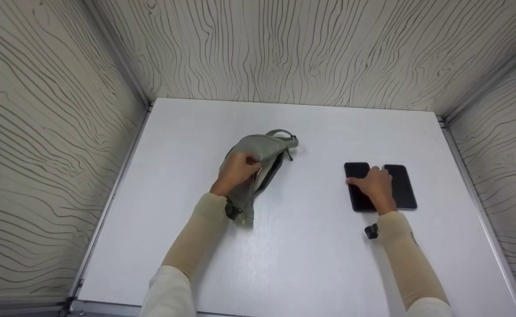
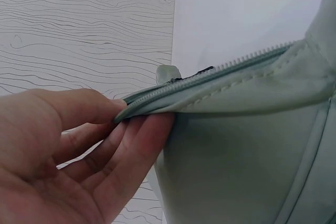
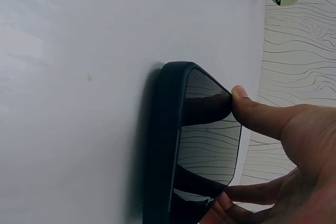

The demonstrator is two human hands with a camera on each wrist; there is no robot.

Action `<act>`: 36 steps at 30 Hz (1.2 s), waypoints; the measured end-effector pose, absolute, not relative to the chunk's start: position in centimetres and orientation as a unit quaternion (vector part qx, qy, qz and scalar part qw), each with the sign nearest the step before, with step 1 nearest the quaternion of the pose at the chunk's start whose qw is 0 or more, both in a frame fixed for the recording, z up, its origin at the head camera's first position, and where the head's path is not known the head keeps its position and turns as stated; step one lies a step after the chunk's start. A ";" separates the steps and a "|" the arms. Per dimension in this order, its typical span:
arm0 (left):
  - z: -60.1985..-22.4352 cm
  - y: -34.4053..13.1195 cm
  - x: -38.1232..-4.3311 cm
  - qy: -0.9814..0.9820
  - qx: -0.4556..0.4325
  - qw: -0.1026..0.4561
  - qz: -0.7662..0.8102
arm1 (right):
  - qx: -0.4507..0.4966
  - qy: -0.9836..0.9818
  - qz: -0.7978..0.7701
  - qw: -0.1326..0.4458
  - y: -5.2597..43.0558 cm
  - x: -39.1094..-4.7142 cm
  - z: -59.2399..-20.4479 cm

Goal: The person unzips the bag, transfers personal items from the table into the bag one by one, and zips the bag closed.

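A grey-green zippered bag (image 1: 258, 145) lies slanted near the middle of the table, its opening toward the right. My left hand (image 1: 239, 169) pinches the fabric edge beside the zipper teeth (image 2: 252, 59), thumb above and fingers beneath. On the right side of the table, my right hand (image 1: 376, 186) holds a dark smartphone (image 1: 360, 200) across its width. The thumb presses one long edge of the phone (image 3: 207, 148) and fingers grip the opposite one. The phone lies screen up, close over the white surface.
A second dark phone (image 1: 403, 189) lies just right of the held one. The white table (image 1: 302, 255) is bounded by wood-patterned panels (image 1: 275, 53) at the back and both sides. A strap loop (image 1: 280, 131) sticks out from the bag's far end.
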State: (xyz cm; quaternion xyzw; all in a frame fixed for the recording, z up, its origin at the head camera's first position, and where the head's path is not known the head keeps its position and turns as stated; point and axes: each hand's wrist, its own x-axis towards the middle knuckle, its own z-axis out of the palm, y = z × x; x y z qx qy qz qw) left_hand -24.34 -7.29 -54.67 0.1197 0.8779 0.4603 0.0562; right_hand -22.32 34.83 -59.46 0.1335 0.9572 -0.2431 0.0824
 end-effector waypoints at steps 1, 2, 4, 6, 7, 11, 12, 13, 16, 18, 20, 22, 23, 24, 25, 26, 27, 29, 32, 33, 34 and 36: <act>-54.7 -7.3 -24.4 0.878 0.120 0.057 0.460 | 0.134 0.958 -0.243 0.079 34.8 -22.3 -59.5; -54.7 -7.3 -24.4 0.878 0.120 0.057 0.460 | 0.134 0.958 -0.242 0.076 34.8 -22.3 -59.5; -54.8 -7.3 -24.4 0.877 0.121 0.057 0.462 | 0.134 0.958 -0.242 0.071 34.8 -22.3 -59.6; -54.8 -7.3 -24.4 0.876 0.123 0.055 0.464 | 0.134 0.959 -0.240 0.069 34.8 -22.3 -59.6; -54.9 -7.2 -24.5 0.874 0.124 0.055 0.466 | 0.135 0.959 -0.241 0.068 34.8 -22.3 -59.5; -55.0 -7.3 -24.5 0.872 0.129 0.054 0.470 | 0.136 0.959 -0.239 0.063 34.8 -22.5 -59.4; -55.0 -7.3 -24.5 0.871 0.130 0.054 0.471 | 0.137 0.959 -0.240 0.061 34.8 -22.5 -59.4; -55.0 -7.3 -24.5 0.871 0.131 0.054 0.471 | 0.137 0.959 -0.240 0.059 34.8 -22.5 -59.3; -55.0 -7.3 -24.4 0.872 0.131 0.054 0.469 | 0.141 0.959 -0.240 0.056 34.8 -22.5 -59.2; -55.0 -7.3 -24.4 0.873 0.131 0.053 0.466 | 0.145 0.958 -0.241 0.054 34.8 -22.4 -59.3; -55.0 -7.3 -24.4 0.875 0.132 0.052 0.463 | 0.147 0.957 -0.242 0.053 34.8 -22.4 -59.3; -55.0 -7.3 -24.4 0.876 0.130 0.051 0.461 | 0.148 0.958 -0.242 0.051 34.9 -22.4 -59.3; -54.9 -7.3 -24.4 0.877 0.130 0.051 0.461 | 0.148 0.958 -0.242 0.050 34.9 -22.4 -59.4; -54.9 -7.3 -24.4 0.877 0.129 0.051 0.460 | 0.147 0.958 -0.242 0.049 34.9 -22.4 -59.4; -54.9 -7.3 -24.4 0.876 0.129 0.051 0.461 | 0.147 0.958 -0.242 0.047 34.9 -22.4 -59.4; -54.9 -7.3 -24.4 0.877 0.128 0.051 0.461 | 0.147 0.958 -0.242 0.046 34.9 -22.4 -59.4; -54.9 -7.3 -24.4 0.877 0.128 0.051 0.461 | 0.147 0.958 -0.242 0.045 34.8 -22.4 -59.4; -54.9 -7.3 -24.4 0.876 0.129 0.051 0.463 | 0.147 0.957 -0.245 0.043 34.8 -22.5 -59.4; -54.9 -7.3 -24.4 0.875 0.128 0.053 0.464 | 0.148 0.956 -0.249 0.042 34.7 -22.6 -59.5; -54.9 -7.3 -24.4 0.875 0.127 0.053 0.464 | 0.149 0.955 -0.252 0.043 34.7 -22.6 -59.5; -54.9 -7.3 -24.4 0.875 0.126 0.053 0.464 | 0.149 0.954 -0.255 0.045 34.6 -22.6 -59.5; -54.9 -7.4 -24.4 0.876 0.125 0.053 0.463 | 0.151 0.952 -0.260 0.050 34.6 -22.6 -59.5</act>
